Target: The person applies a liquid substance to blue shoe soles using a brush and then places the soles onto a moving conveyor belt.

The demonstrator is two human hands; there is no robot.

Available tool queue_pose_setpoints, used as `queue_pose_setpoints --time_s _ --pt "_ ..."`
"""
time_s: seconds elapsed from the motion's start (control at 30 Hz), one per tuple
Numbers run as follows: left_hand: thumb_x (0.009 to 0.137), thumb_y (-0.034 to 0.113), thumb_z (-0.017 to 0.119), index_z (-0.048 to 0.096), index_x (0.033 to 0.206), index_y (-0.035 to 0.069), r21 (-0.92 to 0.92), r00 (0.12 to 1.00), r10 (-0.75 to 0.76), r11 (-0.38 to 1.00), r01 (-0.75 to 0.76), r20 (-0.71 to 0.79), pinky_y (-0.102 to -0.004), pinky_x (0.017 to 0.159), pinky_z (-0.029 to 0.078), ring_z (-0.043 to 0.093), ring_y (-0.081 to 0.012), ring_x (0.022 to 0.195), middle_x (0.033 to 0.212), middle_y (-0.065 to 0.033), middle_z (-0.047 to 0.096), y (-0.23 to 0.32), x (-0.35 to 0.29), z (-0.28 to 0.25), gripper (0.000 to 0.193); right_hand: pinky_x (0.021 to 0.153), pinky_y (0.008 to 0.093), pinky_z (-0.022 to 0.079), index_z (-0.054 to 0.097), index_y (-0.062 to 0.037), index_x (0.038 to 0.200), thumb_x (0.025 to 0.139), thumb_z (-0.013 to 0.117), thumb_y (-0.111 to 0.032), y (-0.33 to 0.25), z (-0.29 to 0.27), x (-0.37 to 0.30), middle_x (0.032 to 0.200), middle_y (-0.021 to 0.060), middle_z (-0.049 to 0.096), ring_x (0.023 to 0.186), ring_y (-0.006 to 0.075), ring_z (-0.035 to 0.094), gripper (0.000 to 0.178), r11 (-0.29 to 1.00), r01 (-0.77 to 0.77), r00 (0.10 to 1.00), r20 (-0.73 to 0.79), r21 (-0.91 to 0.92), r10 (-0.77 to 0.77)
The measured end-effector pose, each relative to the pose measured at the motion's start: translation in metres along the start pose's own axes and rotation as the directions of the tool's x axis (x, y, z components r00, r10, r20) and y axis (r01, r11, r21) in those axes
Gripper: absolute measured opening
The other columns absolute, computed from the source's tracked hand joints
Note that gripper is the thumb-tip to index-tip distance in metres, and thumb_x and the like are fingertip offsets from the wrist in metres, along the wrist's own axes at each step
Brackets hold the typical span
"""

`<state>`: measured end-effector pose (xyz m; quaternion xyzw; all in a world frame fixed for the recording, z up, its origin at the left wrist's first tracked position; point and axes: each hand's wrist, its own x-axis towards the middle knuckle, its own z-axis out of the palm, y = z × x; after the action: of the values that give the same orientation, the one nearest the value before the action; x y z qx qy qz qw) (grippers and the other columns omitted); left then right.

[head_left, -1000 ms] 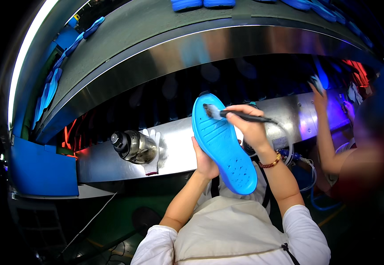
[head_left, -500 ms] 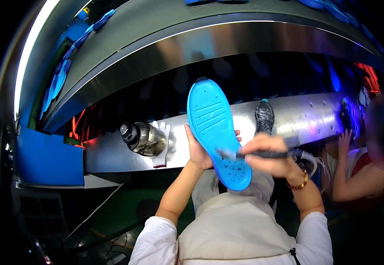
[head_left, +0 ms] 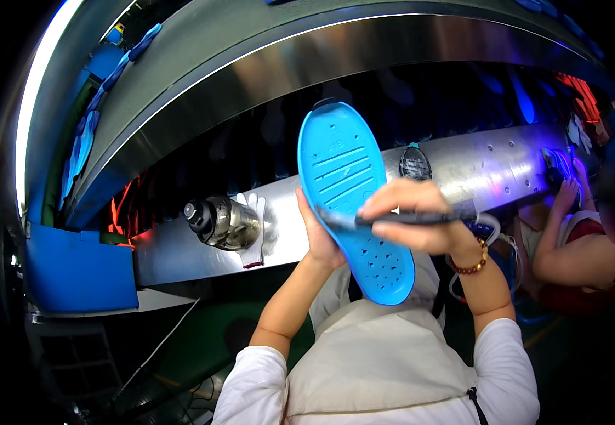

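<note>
A bright blue shoe sole (head_left: pixel 343 159) with raised bars and small holes is tilted up in front of my apron, a black piece at its far end. My left hand (head_left: pixel 320 239) grips it by the left edge, the fingers mostly hidden beneath. In my right hand (head_left: pixel 420 212) is a brush (head_left: pixel 339 219) with a dark handle, pinched between thumb and fingers. Its blurred bristles lie at the sole's left edge near the middle, seemingly touching it. Just beyond the right hand, a black shoe upper (head_left: pixel 415 163) stands on the metal bench.
A dark bottle (head_left: pixel 226 223) lies on the metal bench (head_left: pixel 158 251) at the left, against a white glove (head_left: pixel 253 255). Past the bench runs a green conveyor belt (head_left: pixel 201 42) carrying blue soles. At the right, another person's arm (head_left: pixel 569 244) reaches toward a shoe (head_left: pixel 555 168).
The brush has moved from the sole's lower middle to its left edge, further up. My view has shifted slightly, and the other person's hands have moved closer to their shoe.
</note>
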<state>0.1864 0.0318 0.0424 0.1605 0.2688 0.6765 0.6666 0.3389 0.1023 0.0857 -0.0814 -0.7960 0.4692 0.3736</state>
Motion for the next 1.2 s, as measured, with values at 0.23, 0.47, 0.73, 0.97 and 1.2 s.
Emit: queue_pose_setpoints --time_s 0.23,0.47,0.73,0.97,1.2 --pt "0.067 0.083 0.014 0.035 0.126 0.004 -0.072 0.970 0.190 0.981 -0.181 0.149 -0.0476 0.079 0.047 0.057 -0.0369 0.089 0.108 -0.0246 0.052 0.009 0.012 0.000 0.101 0.082 0.0325 0.040 0.067 -0.0080 0.090 0.067 0.069 -0.010 0.002 -0.010 -0.004 0.090 0.0049 0.065 0.087 0.0196 0.058 0.024 0.989 0.023 1.000 0.002 -0.144 -0.023" --pt "0.064 0.085 0.021 0.037 0.124 0.002 -0.289 0.892 0.369 0.912 -0.293 0.262 -0.0500 0.077 0.047 0.056 -0.0379 0.089 0.108 -0.0267 0.051 0.024 0.020 -0.003 0.104 0.079 0.0313 0.041 0.066 -0.0071 0.090 0.066 0.071 -0.008 -0.002 -0.014 -0.017 0.091 0.0058 0.066 0.084 0.0182 0.059 0.024 0.997 -0.019 0.999 -0.030 -0.081 0.017" --pt "0.065 0.084 0.022 0.031 0.131 0.004 -0.224 0.872 0.420 0.902 -0.370 0.252 -0.0501 0.080 0.047 0.055 -0.0414 0.095 0.112 -0.0284 0.049 0.054 0.019 -0.006 0.104 0.076 0.0301 0.046 0.065 -0.0043 0.092 0.069 0.068 -0.003 -0.002 -0.015 -0.029 0.091 0.0086 0.065 0.083 0.0203 0.059 0.023 0.992 -0.040 0.999 -0.014 0.123 0.042" --pt "0.068 0.082 0.022 0.028 0.132 0.002 -0.187 0.861 0.409 0.911 -0.367 0.304 -0.0515 0.082 0.046 0.054 -0.0423 0.096 0.114 -0.0302 0.047 0.061 0.015 -0.001 0.102 0.082 0.0306 0.045 0.065 -0.0011 0.091 0.068 0.068 0.000 0.007 -0.012 -0.036 0.092 0.0106 0.064 0.091 0.0205 0.057 0.023 0.931 -0.096 0.991 0.124 0.352 0.055" --pt "0.071 0.075 0.034 0.022 0.134 0.004 -0.062 0.930 0.326 0.945 -0.320 0.170 -0.0505 0.085 0.044 0.049 -0.0376 0.106 0.124 -0.0229 0.041 0.023 0.003 0.020 0.095 0.080 0.0258 0.047 0.059 0.0025 0.099 0.076 0.062 -0.005 -0.002 0.021 -0.038 0.098 0.0170 0.062 0.089 0.0169 0.060 0.024 0.644 -0.203 0.882 -0.149 0.737 0.448"
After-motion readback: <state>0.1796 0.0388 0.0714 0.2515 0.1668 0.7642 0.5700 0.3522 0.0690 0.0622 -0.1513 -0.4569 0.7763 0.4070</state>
